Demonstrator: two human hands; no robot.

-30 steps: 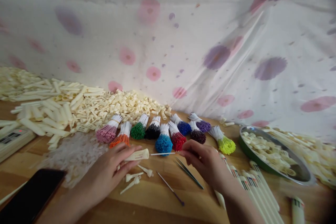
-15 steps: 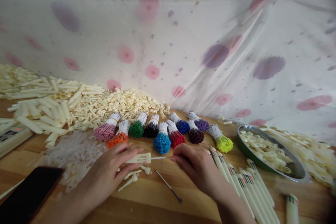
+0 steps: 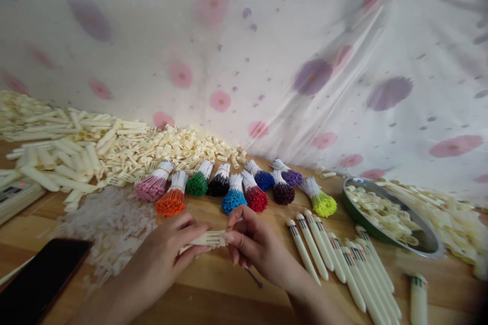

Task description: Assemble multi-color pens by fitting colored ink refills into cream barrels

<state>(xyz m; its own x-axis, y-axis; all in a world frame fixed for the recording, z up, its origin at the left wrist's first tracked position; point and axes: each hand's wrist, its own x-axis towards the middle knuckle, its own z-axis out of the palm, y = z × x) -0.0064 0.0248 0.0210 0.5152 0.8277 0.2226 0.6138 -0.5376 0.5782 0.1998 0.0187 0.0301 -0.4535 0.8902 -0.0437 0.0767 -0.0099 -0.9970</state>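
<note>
My left hand (image 3: pixel 168 251) grips a cream plastic pen core (image 3: pixel 208 239) and holds it level above the wooden table (image 3: pixel 224 297). My right hand (image 3: pixel 249 241) is closed at the core's right end, its fingertips pinched against it. What those fingers hold, if anything, is hidden. Just beyond both hands lie several bundles of thin refills with coloured tips: pink (image 3: pixel 152 187), orange (image 3: pixel 171 201), green (image 3: pixel 199 183), black (image 3: pixel 220 185), blue (image 3: pixel 232 199), red (image 3: pixel 254 197), purple (image 3: pixel 282 191) and yellow (image 3: pixel 323 203). A thin purple-tipped refill (image 3: pixel 253 279) pokes out from under my right hand.
Finished cream pens (image 3: pixel 335 256) lie in a row at the right. A green-rimmed metal dish (image 3: pixel 353 209) holds small cream parts. Heaps of cream barrels (image 3: pixel 68 150) and small cream pieces (image 3: pixel 171 147) fill the back left. A black phone (image 3: pixel 38 279) lies at the lower left, beside clear plastic bits (image 3: pixel 109 223). A flowered cloth (image 3: pixel 267 51) hangs behind.
My right hand moved left from the table to the core's right end. The thin refill sticking out of the core a second ago no longer shows. The loose parts under my hands are now hidden.
</note>
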